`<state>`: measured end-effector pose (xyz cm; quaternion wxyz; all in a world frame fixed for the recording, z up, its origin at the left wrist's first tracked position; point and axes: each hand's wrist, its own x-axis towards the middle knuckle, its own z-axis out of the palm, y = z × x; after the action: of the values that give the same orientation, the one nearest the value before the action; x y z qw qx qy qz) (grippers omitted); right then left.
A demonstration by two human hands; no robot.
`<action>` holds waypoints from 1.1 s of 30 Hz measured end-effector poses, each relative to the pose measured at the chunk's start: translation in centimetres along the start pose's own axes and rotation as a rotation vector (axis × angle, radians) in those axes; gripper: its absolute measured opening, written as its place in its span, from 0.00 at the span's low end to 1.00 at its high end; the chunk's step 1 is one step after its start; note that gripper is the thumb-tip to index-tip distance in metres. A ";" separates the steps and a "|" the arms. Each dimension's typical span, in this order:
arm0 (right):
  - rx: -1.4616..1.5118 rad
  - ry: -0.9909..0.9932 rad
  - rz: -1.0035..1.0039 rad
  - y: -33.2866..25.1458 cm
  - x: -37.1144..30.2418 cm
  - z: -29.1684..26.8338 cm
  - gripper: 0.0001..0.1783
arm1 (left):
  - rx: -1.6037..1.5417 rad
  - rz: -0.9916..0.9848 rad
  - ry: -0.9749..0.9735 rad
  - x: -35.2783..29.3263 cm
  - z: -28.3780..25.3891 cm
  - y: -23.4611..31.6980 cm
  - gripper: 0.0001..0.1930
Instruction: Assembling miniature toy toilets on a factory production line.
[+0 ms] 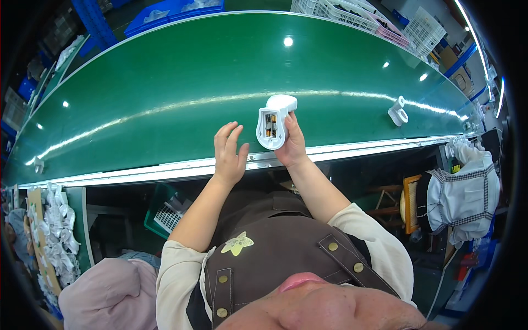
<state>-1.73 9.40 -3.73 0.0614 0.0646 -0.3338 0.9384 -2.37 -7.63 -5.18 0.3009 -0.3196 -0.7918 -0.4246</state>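
Observation:
A white plastic battery device [263, 140] with a rounded head is held up over the near edge of the green work table [165, 71]. My right hand [293, 142] grips it from its right side, with the thumb along the casing. Its battery compartment [270, 126] faces up uncovered, and batteries lie inside. My left hand [229, 157] is just left of the device, apart from it, with its fingers spread and nothing in them. What the far side of the device looks like is hidden.
Toward the right end of the table stands another white plastic piece [398, 113] with a ring-shaped part. Blue bins [173, 12] and white crates [346, 14] are beyond the far edge. White parts [59, 236] fill a rack at left. A chair [411, 204] is at right.

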 end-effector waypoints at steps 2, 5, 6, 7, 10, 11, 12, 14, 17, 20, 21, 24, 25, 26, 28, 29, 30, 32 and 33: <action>0.000 -0.007 0.000 0.0 0.0 0.0 0.31 | -0.002 0.000 0.002 0.0 0.1 0.0 0.20; -0.003 0.015 -0.016 0.0 0.1 0.0 0.31 | -0.019 -0.003 0.004 0.0 0.2 0.1 0.20; -0.059 0.024 -0.041 0.1 0.2 0.1 0.31 | -0.018 -0.011 0.008 0.1 0.2 0.1 0.20; -0.115 0.033 -0.067 0.2 0.4 0.1 0.31 | -0.017 -0.018 0.012 0.0 0.2 0.1 0.20; -0.755 0.031 -0.142 0.1 1.0 -0.3 0.38 | -0.016 -0.023 0.022 0.1 0.2 0.1 0.19; -1.072 0.005 -0.178 -0.1 1.1 0.0 0.39 | -0.028 -0.018 0.023 0.0 0.1 0.0 0.19; -1.081 0.012 -0.183 -0.5 1.3 0.4 0.39 | -0.019 -0.026 0.034 -0.1 0.0 -0.1 0.19; -1.619 -0.206 -0.412 -1.3 2.1 1.3 0.39 | -0.021 -0.034 0.049 -0.2 -0.1 0.0 0.18; -1.720 -0.200 -0.837 -1.6 3.0 1.2 0.38 | -0.020 -0.023 0.053 0.0 -0.1 0.2 0.18; -1.986 -0.388 -0.468 -1.5 3.0 1.3 0.37 | -0.009 -0.018 0.050 -0.2 -0.2 0.0 0.17; -1.995 -0.381 -0.467 -1.6 3.0 1.3 0.37 | -0.019 -0.015 0.049 -0.2 -0.2 0.0 0.17; -1.776 -0.327 -0.485 -2.0 3.2 1.4 0.37 | -0.019 -0.021 0.053 -0.3 -0.1 0.2 0.18; -1.776 -0.327 -0.482 -2.3 3.1 1.4 0.37 | -0.019 -0.024 0.051 -0.2 0.0 0.4 0.18; -1.867 -0.350 -0.402 -2.4 3.0 1.3 0.37 | -0.016 -0.019 0.056 -0.2 0.0 0.6 0.18; -1.942 -0.375 -0.303 -2.8 3.1 1.1 0.37 | -0.003 -0.029 0.055 -0.2 0.1 0.8 0.18; -1.943 -0.390 -0.395 -3.1 3.1 1.0 0.37 | -0.004 -0.019 0.049 0.0 0.2 0.8 0.16; -1.856 -0.364 -0.492 -3.3 3.3 0.8 0.37 | 0.002 -0.013 0.038 0.0 0.1 0.9 0.15; -1.683 -0.265 -0.508 -4.2 3.5 0.9 0.37 | 0.010 -0.009 0.052 0.3 0.4 0.9 0.16; -1.602 -0.194 -0.431 -4.9 3.4 1.4 0.37 | 0.011 -0.012 0.051 0.5 0.5 1.1 0.15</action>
<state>-4.19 12.57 0.92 0.2379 0.1446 -0.8843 0.3749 -1.90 -6.63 -4.49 0.3203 -0.3023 -0.7882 -0.4299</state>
